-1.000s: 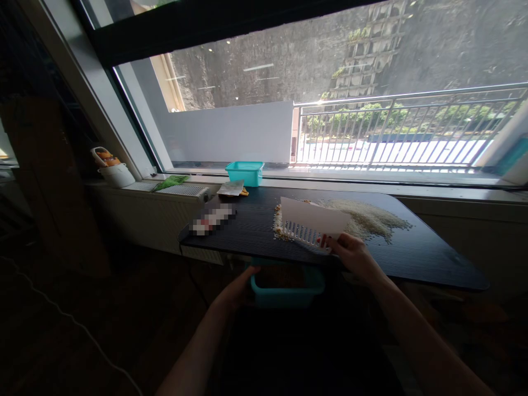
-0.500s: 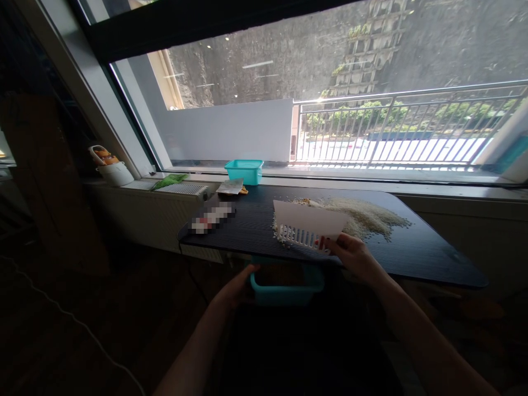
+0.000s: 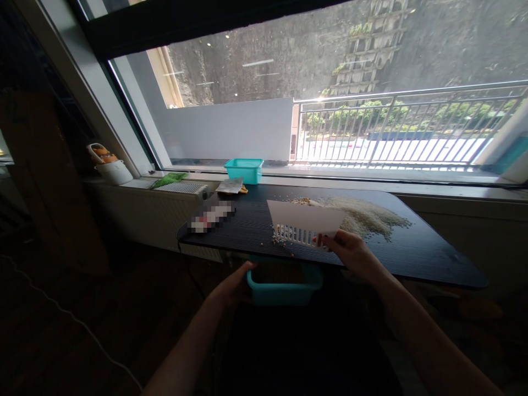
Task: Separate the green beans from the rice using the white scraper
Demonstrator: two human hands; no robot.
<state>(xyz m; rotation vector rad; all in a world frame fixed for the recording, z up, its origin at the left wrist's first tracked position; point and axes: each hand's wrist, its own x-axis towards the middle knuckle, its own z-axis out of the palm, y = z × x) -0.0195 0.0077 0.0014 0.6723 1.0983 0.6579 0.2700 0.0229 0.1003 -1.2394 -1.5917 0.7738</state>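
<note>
My right hand is closed on the near corner of a white slotted scraper that stands on edge on the black table. A few loose grains lie in front of its slots near the table's front edge. Behind it spreads a pile of white rice. My left hand grips the left rim of a teal tub held just under the table's front edge, below the scraper. The tub's inside is dark and I cannot make out what is in it.
A second teal tub stands on the window sill. A small packet and a blurred flat item lie on the table's left part. A white pot sits on the radiator shelf at left. A white cable crosses the floor.
The scraper has slid towards me and a little left across the table, dragging grains to the front edge. The left hand has kept the tub under the edge.
</note>
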